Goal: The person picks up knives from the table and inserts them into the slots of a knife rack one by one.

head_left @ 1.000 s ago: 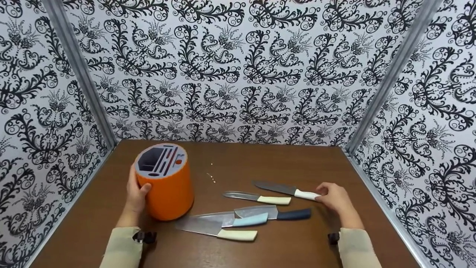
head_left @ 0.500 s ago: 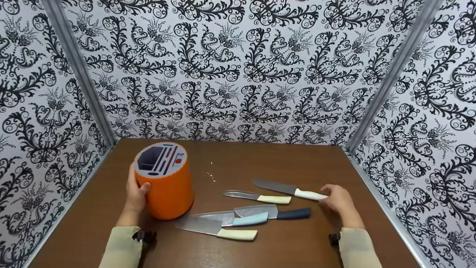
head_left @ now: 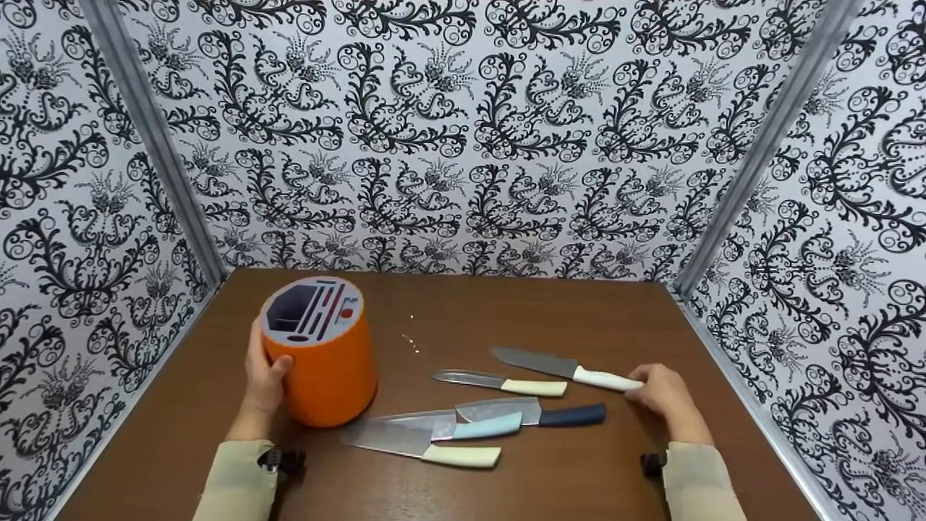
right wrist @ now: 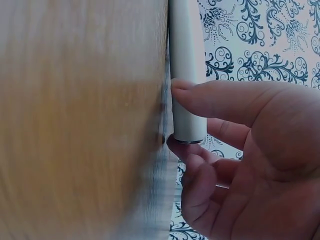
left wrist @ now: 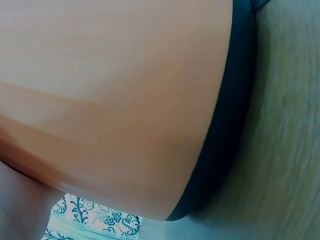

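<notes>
An orange round knife block [head_left: 329, 383] with a grey slotted top stands at the left of the table in the head view. My left hand [head_left: 266, 373] grips its left side, thumb on the front; the other fingers are mostly hidden behind it. Its smooth wall [left wrist: 115, 110] and dark base fill much of the left wrist view. At the right, my right hand [head_left: 662, 391] pinches the butt end of a white-handled knife [head_left: 600, 378], whose blade points left. In the right wrist view, the thumb lies across the white handle [right wrist: 187, 60], fingers behind it.
Left of the right hand lie a small cream-handled knife [head_left: 535, 388], a dark-blue-handled knife [head_left: 571, 416], a light-blue-handled knife [head_left: 488, 427] and a large cream-handled knife [head_left: 463, 456]. Some blades overlap. Patterned walls [head_left: 448, 145] enclose the brown table [head_left: 564, 485].
My right hand has slid right along the white handle to its butt end, uncovering more of it. The knife lies almost where it was. My left hand and the block have stayed put.
</notes>
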Action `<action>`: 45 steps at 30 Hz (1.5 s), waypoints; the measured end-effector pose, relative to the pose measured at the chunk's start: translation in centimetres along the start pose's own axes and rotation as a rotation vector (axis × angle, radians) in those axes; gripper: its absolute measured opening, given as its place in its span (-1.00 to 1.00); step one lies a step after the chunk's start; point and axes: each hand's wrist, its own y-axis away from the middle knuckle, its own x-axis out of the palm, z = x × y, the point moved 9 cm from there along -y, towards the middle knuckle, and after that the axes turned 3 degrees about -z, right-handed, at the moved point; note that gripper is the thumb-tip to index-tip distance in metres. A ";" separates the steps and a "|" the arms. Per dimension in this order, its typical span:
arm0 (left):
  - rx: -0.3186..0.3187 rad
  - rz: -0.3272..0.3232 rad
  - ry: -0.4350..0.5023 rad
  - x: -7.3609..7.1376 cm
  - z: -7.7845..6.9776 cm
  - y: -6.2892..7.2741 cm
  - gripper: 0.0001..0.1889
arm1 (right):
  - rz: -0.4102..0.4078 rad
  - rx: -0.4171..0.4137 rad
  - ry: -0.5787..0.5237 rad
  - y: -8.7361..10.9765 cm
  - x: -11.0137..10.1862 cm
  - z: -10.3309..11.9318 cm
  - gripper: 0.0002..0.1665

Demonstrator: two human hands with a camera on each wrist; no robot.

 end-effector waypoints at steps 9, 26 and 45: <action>-0.036 0.006 0.043 0.1 0.3 0.1 0.19 | -0.028 -0.079 -0.073 0.1 -0.6 0.8 -0.69; -0.023 -0.007 -0.024 0.0 0.0 0.2 0.22 | -0.078 0.002 -0.975 -0.2 -1.6 2.3 -0.79; 0.013 0.000 -0.034 0.1 -0.5 0.1 0.17 | -0.287 -0.504 -1.707 2.1 -6.9 7.2 -0.70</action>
